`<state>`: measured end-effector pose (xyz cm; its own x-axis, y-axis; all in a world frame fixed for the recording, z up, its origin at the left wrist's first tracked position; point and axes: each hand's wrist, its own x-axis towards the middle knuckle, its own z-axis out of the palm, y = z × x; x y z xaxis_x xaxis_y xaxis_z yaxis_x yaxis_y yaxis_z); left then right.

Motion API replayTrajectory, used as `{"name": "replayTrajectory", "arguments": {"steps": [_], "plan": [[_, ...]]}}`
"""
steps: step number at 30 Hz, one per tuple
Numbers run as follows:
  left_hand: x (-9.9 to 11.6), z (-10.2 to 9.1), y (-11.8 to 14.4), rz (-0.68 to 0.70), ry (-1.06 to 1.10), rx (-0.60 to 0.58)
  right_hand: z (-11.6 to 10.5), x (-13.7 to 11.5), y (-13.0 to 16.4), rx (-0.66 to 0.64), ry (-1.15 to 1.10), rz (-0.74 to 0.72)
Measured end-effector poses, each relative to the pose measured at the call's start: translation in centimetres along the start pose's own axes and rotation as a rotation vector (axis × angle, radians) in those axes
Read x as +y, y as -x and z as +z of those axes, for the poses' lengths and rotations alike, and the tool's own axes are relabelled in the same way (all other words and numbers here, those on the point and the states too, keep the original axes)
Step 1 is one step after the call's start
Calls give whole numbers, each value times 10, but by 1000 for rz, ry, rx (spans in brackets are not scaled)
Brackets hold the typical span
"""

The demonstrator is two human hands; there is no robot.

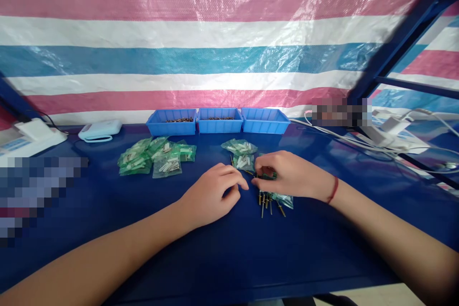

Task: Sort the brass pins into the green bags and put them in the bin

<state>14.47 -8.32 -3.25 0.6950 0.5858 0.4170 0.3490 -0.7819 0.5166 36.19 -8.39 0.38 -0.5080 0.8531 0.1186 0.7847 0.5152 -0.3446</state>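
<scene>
My left hand (219, 192) rests low over the blue table, fingers curled and thumb close to the index finger; anything between them is hidden. Just right of it, my right hand (285, 172) has thumb and fingers bent together in a pinch. A thin brass-coloured rivet (248, 172) reaches to its fingertips. Beneath that hand lie several loose rivets (267, 199) with long thin stems, beside a clear plastic bag (286, 200) partly hidden by the hand. Behind the hands, small bags with white pieces (245, 161) lie on the table.
A pile of green-tinted bags (136, 158) lies to the left. Along the back stand a left blue bin (171, 127) and a middle blue bin (219, 125) with small brownish parts, plus a right blue bin (265, 125). White cables (344, 137) and chargers clutter the right; a light-blue device (100, 130) sits left.
</scene>
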Motion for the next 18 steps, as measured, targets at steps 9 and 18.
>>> {"name": "replayTrajectory", "arguments": {"steps": [9, 18], "plan": [[0, 1, 1, -124, 33, 53, 14, -10, -2, 85, -335, 56], [0, -2, -1, -173, 181, 105, 18, -32, -5, 262, -1271, 402]]}}
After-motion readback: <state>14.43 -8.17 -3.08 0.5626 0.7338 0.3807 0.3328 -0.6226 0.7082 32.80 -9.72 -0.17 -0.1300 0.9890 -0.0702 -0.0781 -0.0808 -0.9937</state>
